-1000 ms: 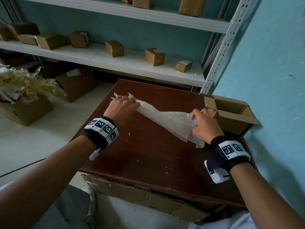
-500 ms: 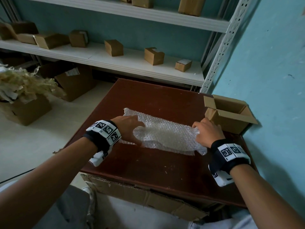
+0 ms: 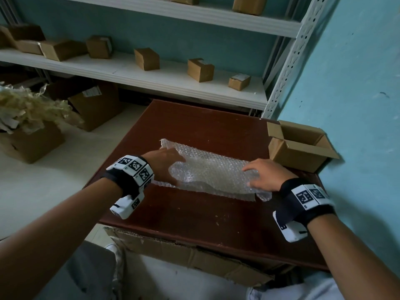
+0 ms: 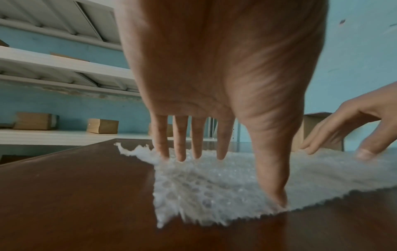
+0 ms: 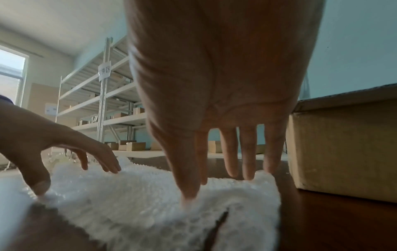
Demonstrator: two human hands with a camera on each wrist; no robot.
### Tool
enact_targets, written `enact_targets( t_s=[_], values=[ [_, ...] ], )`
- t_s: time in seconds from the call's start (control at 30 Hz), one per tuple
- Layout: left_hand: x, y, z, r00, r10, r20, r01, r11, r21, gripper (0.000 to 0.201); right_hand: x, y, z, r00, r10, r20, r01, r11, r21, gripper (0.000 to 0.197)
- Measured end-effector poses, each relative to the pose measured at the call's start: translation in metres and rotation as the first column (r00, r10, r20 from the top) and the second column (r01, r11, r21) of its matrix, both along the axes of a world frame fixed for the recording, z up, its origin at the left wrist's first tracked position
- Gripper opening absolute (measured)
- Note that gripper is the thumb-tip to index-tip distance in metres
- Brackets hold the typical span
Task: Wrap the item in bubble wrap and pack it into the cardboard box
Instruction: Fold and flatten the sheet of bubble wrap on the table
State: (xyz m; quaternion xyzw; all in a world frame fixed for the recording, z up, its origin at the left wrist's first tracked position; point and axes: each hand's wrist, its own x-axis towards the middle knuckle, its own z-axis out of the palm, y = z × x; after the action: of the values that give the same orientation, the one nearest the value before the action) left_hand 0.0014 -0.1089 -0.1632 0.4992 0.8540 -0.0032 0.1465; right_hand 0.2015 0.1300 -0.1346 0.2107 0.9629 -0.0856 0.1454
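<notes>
Head view: we see left hand [image 3: 165, 164] and right hand [image 3: 265, 175] both spread, fingers straight, pressing opposite ends of the bubble wrap [image 3: 213, 169] flat on the brown table [image 3: 194, 213] (nothing gripped), with the open cardboard box [image 3: 298, 148] just beside the right hand.

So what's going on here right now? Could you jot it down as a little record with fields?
Surface: brown table
Material: bubble wrap sheet, lying spread on the table
Left hand: fingers straight, pressing the sheet's left end
Right hand: fingers straight, pressing its right end
Cardboard box: open, at the table's far right corner
Item to wrap: not visible
</notes>
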Motion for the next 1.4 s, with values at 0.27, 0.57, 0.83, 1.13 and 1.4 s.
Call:
enact_targets(
  t_s=[0.27,0.57,0.83,1.13,1.4],
  values=[
    [0.002,0.002,0.003,0.998,-0.004,-0.055,0.004,1.0,0.002,0.06,0.005,0.006,-0.006,0.999,-0.007,0.053,0.011,0.997,-0.079,0.067],
    [0.007,0.006,0.013,0.999,-0.027,-0.038,0.033,0.988,0.152,0.012,-0.002,-0.002,-0.005,0.997,0.064,0.033,-0.061,0.995,-0.081,0.046],
    [0.007,0.003,0.025,1.0,-0.026,-0.013,0.027,0.996,0.079,0.015,-0.001,-0.001,-0.004,0.995,0.094,0.045,-0.09,0.992,-0.089,0.037],
    [0.011,0.001,0.024,0.995,0.045,0.091,-0.023,0.972,-0.234,0.043,-0.003,0.004,-0.006,0.994,0.111,-0.006,-0.111,0.993,-0.035,0.007],
    [0.008,0.008,0.032,0.999,0.041,-0.005,-0.041,0.998,0.049,0.044,-0.006,0.006,0.004,0.991,0.053,-0.124,-0.052,0.999,0.012,0.03]
  ],
)
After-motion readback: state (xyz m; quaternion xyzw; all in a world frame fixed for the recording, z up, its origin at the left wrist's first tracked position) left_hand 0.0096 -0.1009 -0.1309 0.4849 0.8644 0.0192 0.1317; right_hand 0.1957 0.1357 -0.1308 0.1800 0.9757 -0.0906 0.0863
